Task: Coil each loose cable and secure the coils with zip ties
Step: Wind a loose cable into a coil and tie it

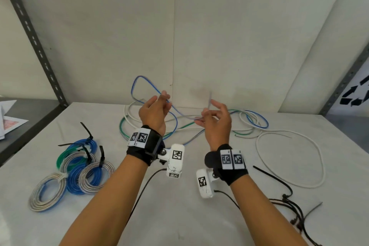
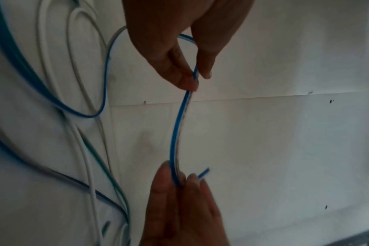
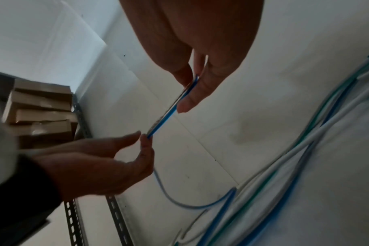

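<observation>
A loose blue-and-white cable (image 1: 137, 86) is lifted off the table (image 1: 179, 215), its far loop arching up against the back wall. My left hand (image 1: 162, 100) pinches it between thumb and fingertips. My right hand (image 1: 205, 115) pinches the same cable a short way along, near its free end, which sticks up past the fingers. In the left wrist view the cable (image 2: 177, 126) runs bowed from the left hand (image 2: 195, 79) down to the right hand (image 2: 177, 176). In the right wrist view the cable (image 3: 166, 116) spans the right hand (image 3: 190, 86) and left hand (image 3: 144, 138).
Several tied coils (image 1: 79, 166) lie at the left. A tangle of loose white, green and blue cables (image 1: 249, 124) lies at the back. A white cable loop (image 1: 317, 156) and black zip ties (image 1: 289, 201) sit at the right. A metal shelf post (image 1: 34, 36) stands left.
</observation>
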